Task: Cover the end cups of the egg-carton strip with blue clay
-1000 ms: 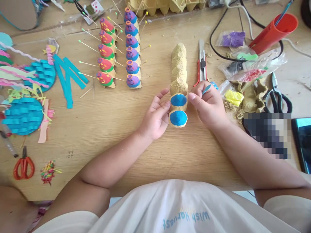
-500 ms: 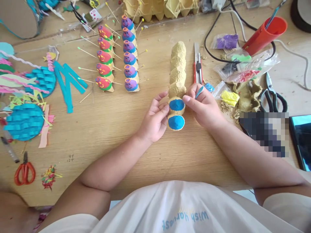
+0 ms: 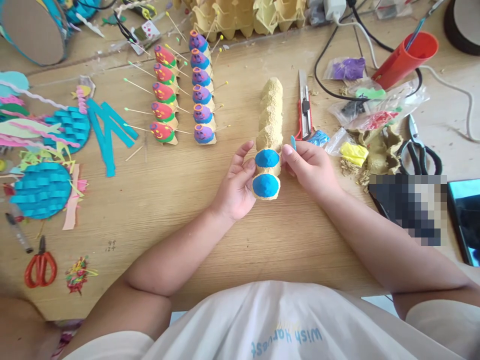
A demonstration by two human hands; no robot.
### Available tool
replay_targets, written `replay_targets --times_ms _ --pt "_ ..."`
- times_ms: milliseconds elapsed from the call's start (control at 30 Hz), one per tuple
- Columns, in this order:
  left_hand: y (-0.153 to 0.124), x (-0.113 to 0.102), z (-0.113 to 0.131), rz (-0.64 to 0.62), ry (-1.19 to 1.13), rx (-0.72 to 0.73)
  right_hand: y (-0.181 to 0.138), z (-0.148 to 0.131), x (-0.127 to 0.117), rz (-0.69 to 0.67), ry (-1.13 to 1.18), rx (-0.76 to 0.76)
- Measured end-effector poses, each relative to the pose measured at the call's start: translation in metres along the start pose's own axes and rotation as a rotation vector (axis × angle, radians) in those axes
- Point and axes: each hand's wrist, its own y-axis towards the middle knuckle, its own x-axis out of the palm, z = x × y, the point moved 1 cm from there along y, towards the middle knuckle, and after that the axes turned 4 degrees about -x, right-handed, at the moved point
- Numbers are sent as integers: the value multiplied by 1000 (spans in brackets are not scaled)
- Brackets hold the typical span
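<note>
A strip of egg-carton cups point(image 3: 271, 117) points away from me, its bumps bare tan pulp except at the near end. Blue clay point(image 3: 266, 186) covers the faces of the two nearest cups. My left hand point(image 3: 237, 190) grips the strip's left side between thumb and fingers. On the other side, my right hand point(image 3: 315, 169) is closed around a small flat blue tool point(image 3: 293, 143), only its tip showing. The right thumb is close against the strip's edge; whether it presses there I cannot tell.
Painted egg-carton caterpillars in red-green point(image 3: 164, 92) and purple-blue point(image 3: 202, 95) stand left of the strip, with pins sticking out. A cutter knife point(image 3: 305, 107) with its blade exposed, black-handled scissors point(image 3: 420, 150), clay packets and a red cup point(image 3: 407, 60) lie right.
The strip has shifted slightly left and tipped, its far end nearer me. The blue tool in my right hand has turned and moved left, closer to the strip.
</note>
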Motion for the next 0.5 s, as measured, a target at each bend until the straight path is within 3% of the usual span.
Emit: replay_targets --times_ms 200,367,500 --pt "0 2 1 33 20 35 0 3 -1 -37 40 161" --pt "3 -1 -2 38 48 69 1 0 3 -45 261 253" --pt "8 -8 -5 -35 54 87 1 -2 7 -35 446 293"
